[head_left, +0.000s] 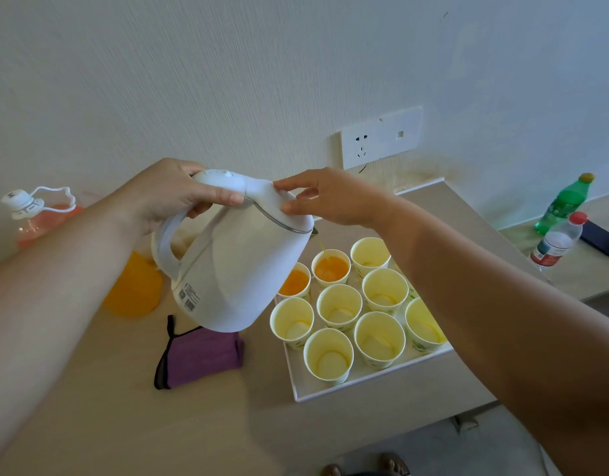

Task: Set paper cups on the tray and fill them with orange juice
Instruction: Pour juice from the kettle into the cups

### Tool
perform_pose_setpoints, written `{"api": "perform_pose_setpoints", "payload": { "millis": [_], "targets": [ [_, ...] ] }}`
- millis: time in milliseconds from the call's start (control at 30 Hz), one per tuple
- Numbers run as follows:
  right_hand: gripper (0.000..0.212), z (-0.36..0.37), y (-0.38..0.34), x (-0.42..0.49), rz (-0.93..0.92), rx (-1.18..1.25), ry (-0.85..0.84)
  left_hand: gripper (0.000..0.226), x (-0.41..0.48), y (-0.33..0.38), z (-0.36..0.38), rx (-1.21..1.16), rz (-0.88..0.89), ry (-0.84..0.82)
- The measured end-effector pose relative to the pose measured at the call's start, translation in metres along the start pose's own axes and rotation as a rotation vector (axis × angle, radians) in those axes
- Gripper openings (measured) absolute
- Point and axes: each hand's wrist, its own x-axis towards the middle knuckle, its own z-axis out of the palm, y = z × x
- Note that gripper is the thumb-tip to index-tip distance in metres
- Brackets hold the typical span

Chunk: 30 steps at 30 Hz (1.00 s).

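A white kettle (237, 269) hangs tilted to the right over a white tray (325, 388) that holds several paper cups. My left hand (169, 194) grips the kettle's handle from above. Fingertips of my right hand (330, 197) press on the kettle's lid. A thin stream of orange juice runs from the spout into a back-row cup (331, 267), which holds juice. The cup to its left (295, 282) also holds juice and is partly hidden by the kettle. The other cups, such as the front one (328, 355), hold no juice.
A big juice bottle (38, 218) with a white cap stands at the far left, orange juice (133, 286) showing behind my left arm. A purple cloth (201, 355) lies left of the tray. A green bottle (567, 202), a water bottle (558, 240) and a dark phone (601, 238) sit at the right.
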Motion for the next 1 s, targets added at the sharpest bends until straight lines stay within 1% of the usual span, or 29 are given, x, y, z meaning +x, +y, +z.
{"api": "perform_pose_setpoints", "payload": {
  "millis": [33, 67, 100, 167, 200, 300, 433, 567, 667, 800, 1000],
  "targets": [
    [0.045, -0.001, -0.002, 0.001, -0.01, -0.034, 0.007, 0.079, 0.0, -0.002, -0.001, -0.019, 0.01, 0.004],
    [0.045, -0.002, -0.005, 0.001, -0.024, -0.062, 0.015, 0.081, 0.0, -0.005, -0.002, -0.045, 0.02, 0.013],
    [0.045, -0.003, -0.007, 0.002, -0.038, -0.083, 0.021, 0.078, -0.002, -0.006, -0.004, -0.067, 0.028, 0.019],
    [0.044, -0.004, -0.013, 0.003, -0.06, -0.105, 0.027, 0.063, -0.005, -0.006, -0.006, -0.096, 0.041, 0.031],
    [0.044, -0.005, -0.015, 0.003, -0.071, -0.113, 0.029, 0.061, -0.008, -0.006, -0.006, -0.107, 0.046, 0.04],
    [0.043, -0.005, -0.023, 0.003, -0.099, -0.128, 0.021, 0.077, -0.016, -0.01, -0.011, -0.127, 0.059, 0.077],
    [0.044, -0.002, -0.031, 0.002, -0.126, -0.136, -0.015, 0.065, -0.03, -0.015, -0.016, -0.147, 0.05, 0.111],
    [0.048, 0.008, -0.038, 0.0, -0.154, -0.148, -0.074, 0.064, -0.05, -0.024, -0.017, -0.189, 0.027, 0.142],
    [0.049, 0.015, -0.039, -0.003, -0.171, -0.163, -0.122, 0.074, -0.063, -0.028, -0.014, -0.184, -0.005, 0.159],
    [0.049, 0.029, -0.04, -0.007, -0.202, -0.178, -0.22, 0.074, -0.085, -0.039, -0.007, -0.168, -0.077, 0.199],
    [0.05, 0.043, -0.036, -0.017, -0.209, -0.139, -0.312, 0.09, -0.108, -0.05, 0.008, -0.15, -0.147, 0.252]
  ]
}}
